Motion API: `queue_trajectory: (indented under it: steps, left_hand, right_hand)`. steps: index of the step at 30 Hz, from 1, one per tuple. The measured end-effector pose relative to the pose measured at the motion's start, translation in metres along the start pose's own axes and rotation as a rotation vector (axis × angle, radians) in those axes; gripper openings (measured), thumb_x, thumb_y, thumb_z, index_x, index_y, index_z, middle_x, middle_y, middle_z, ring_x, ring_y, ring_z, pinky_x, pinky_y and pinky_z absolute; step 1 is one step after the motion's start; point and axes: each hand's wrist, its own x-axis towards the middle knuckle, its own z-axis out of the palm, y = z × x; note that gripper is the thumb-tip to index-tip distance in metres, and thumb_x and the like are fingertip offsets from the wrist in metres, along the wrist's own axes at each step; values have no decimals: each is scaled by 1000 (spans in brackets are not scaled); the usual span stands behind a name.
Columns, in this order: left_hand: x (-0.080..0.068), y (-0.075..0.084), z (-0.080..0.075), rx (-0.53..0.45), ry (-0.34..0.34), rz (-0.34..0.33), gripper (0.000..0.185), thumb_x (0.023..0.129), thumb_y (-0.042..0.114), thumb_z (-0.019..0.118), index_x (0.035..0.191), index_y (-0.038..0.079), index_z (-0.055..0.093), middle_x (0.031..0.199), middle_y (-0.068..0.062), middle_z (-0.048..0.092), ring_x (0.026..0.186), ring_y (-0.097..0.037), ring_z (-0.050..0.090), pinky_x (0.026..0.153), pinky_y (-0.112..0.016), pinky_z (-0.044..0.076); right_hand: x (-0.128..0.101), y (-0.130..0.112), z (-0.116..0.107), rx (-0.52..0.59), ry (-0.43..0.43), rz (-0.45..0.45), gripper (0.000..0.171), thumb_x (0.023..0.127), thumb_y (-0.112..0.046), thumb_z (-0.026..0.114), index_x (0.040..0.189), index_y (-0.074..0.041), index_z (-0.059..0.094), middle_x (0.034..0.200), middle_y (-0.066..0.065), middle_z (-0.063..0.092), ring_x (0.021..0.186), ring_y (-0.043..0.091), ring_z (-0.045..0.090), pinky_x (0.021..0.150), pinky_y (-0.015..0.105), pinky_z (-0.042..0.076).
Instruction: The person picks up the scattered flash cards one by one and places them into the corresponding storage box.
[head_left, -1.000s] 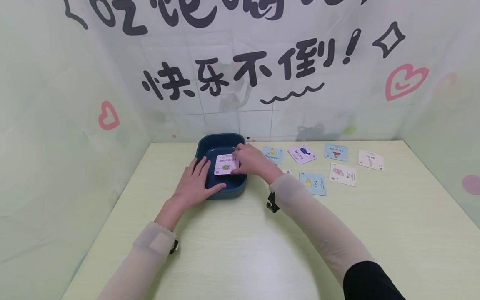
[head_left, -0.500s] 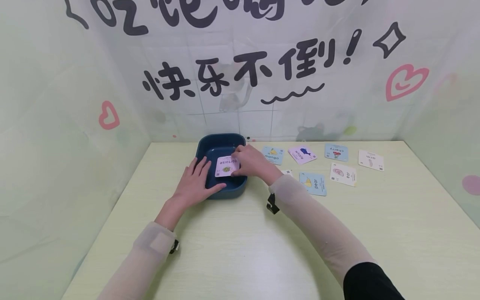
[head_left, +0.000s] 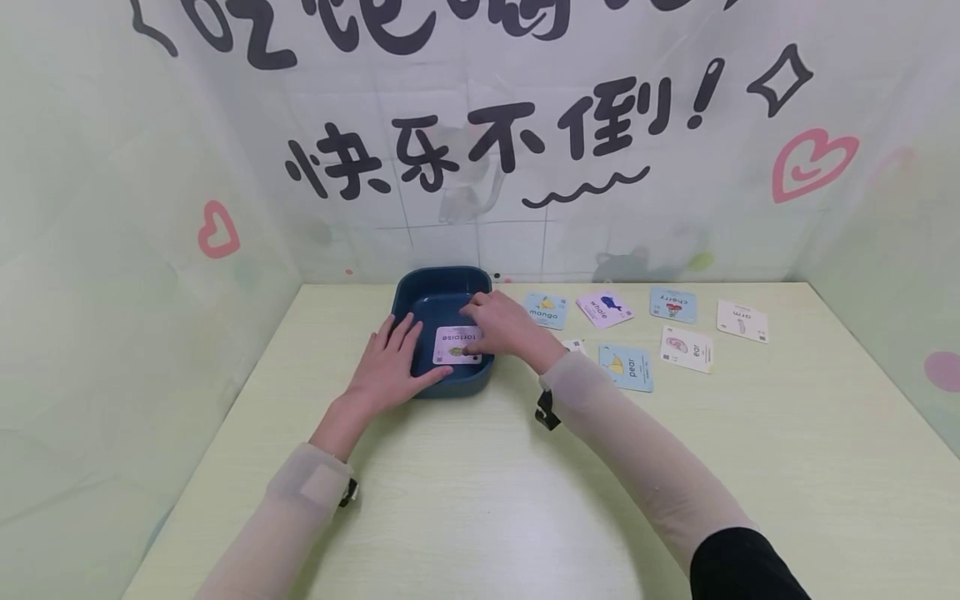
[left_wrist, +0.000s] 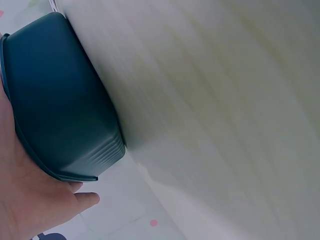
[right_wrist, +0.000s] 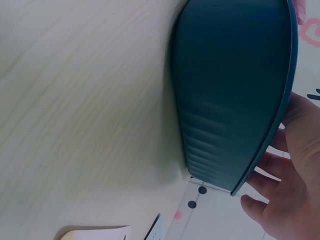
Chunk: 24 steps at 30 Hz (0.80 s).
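A dark blue bin (head_left: 442, 283) stands at the back left of the table. In it lies a pale pink tortoise card (head_left: 448, 340), its right edge partly behind my right thumb. My left hand (head_left: 381, 371) rests across the bin's left rim, fingers straight and spread. Over the right rim reaches my right hand (head_left: 506, 325), its fingers and thumb apart above the card; whether the thumb touches the card I cannot tell. In the right wrist view, the bin's side (right_wrist: 230, 95) hides the fingertips of that hand (right_wrist: 295, 185).
To the right of the bin lie several picture cards: mango (head_left: 546, 310), whale (head_left: 604, 309), cherry (head_left: 672, 305), arm (head_left: 742, 321), ear (head_left: 686, 348) and pear (head_left: 626, 367). One more card (head_left: 575, 345) is mostly behind the right wrist. A printed cloth (head_left: 465, 167) hangs behind the table.
The tortoise card has come down toward the near part of the bin. My right fingers have parted and let go of it. The left hand stays where it was.
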Motion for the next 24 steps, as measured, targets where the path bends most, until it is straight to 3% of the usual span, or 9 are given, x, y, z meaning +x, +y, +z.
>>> queue_trajectory:
  steps: [24]
  left_hand:
    - [0, 0, 0, -11, 0, -1, 101, 88, 71, 55, 158, 5, 23, 168, -18, 14, 155, -43, 4, 122, -65, 13]
  right_hand:
    - [-22, 4, -12, 86, 30, 7, 66, 88, -41, 75, 142, -10, 55, 148, 11, 52, 137, 29, 49, 116, 42, 41]
